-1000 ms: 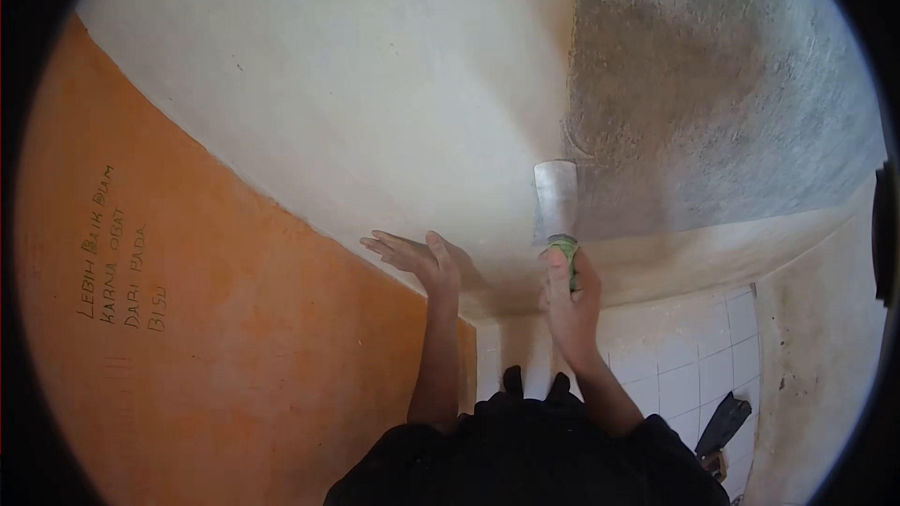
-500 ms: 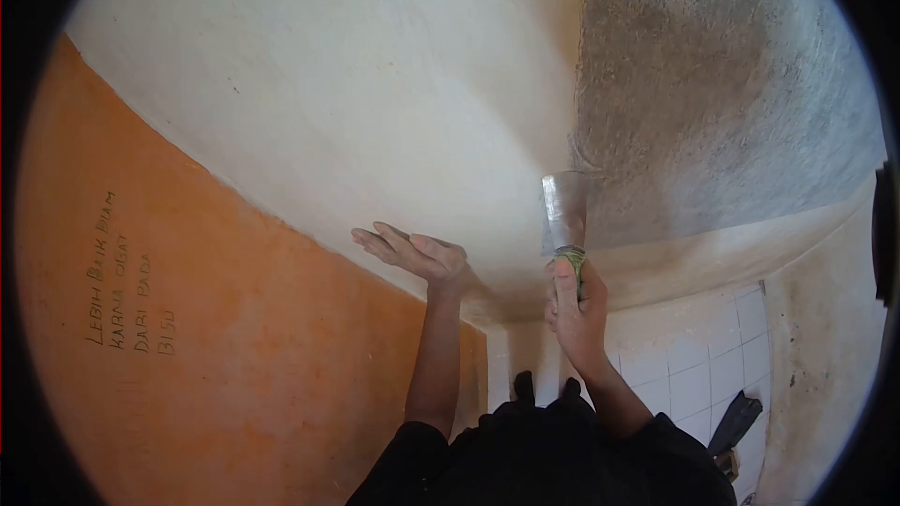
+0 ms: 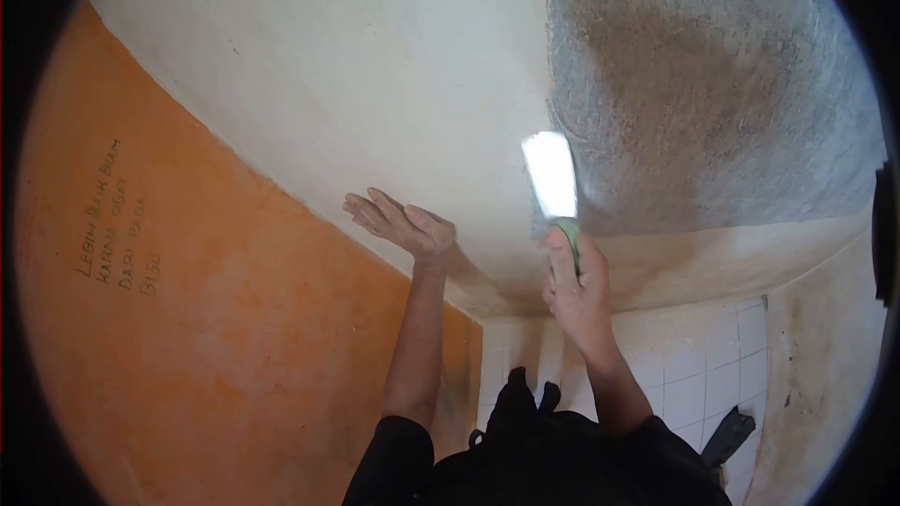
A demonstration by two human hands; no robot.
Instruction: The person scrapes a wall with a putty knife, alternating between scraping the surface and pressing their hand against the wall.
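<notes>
My right hand [image 3: 578, 286] is wrapped round the green handle of a scraper [image 3: 551, 173], whose wide metal blade points up and shines brightly. The blade lies over the border between the white wall [image 3: 375, 66] and a rough grey patch [image 3: 694, 94]. My left hand [image 3: 403, 225] holds nothing. Its fingers are stretched out to the left, and it is at the white wall just above the orange surface.
An orange wall [image 3: 234, 319] with handwritten words fills the left side. White floor tiles [image 3: 684, 394] show at the lower right, with a dark object [image 3: 729, 436] on them. A stained pale wall [image 3: 816, 356] stands at the right.
The scraper and my right hand have moved slightly up in view, and the blade now tilts left and shines. My left hand also appears a little higher. The whole view has shifted.
</notes>
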